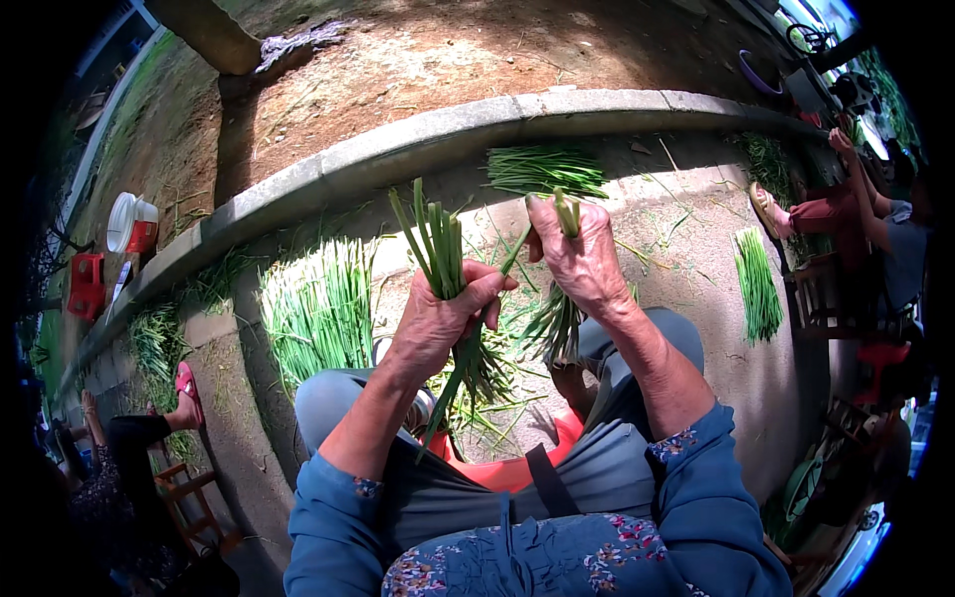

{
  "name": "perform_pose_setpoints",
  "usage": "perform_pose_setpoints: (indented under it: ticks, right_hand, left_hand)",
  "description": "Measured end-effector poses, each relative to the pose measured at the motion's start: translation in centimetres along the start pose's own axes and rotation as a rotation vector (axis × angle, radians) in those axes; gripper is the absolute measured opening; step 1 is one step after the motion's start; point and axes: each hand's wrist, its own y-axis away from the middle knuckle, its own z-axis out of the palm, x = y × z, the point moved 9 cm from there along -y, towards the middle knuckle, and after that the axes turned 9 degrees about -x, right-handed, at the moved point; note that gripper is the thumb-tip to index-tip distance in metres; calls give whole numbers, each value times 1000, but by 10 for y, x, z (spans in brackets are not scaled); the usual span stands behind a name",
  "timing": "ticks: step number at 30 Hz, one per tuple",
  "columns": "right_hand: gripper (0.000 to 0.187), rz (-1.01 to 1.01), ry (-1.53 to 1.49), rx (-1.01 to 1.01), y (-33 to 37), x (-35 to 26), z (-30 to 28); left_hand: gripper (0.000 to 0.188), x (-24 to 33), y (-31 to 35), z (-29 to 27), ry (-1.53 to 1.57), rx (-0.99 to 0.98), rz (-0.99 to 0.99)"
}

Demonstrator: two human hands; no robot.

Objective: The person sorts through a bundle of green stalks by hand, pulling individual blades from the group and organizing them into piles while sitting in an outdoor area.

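My left hand (438, 316) is closed round a bunch of green stalks (438, 244), cut ends up, leafy ends hanging below the fist. My right hand (585, 261) grips a smaller bunch of the same stalks (557, 323), its tips drooping over my knee. A single stalk (516, 249) slants between my two hands, its upper end at my right thumb and fingers. To the left lies a broad pile of long green stalks (316, 308). Another stalk pile (545, 171) rests ahead by the kerb. Loose trimmings (502, 383) are scattered between my feet.
A stone kerb (418, 139) curves across the far side, bare soil beyond. A narrow stalk bundle (758, 289) lies right, near a seated person's sandalled foot (768, 209). Someone else sits at left, a pink shoe (187, 393) showing. A white bucket (129, 224) stands beyond the kerb.
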Motion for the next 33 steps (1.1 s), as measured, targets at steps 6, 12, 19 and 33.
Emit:
perform_pose_setpoints:
  ticks: [6,12,19,33]
  right_hand:
    - [12,-227,649,139,3,-23,-7]
    - [19,51,-3,69,-11,18,-29]
    - [35,194,-578,-298,4,5,31]
    - [40,102,-475,-242,5,3,22]
  left_hand:
    - [20,3,2,-3,-143,57,-16]
    - [24,7,5,-7,-47,53,5]
    - [29,0,-3,-7,61,25,61]
    - [37,-8,-11,-6,24,61,-23]
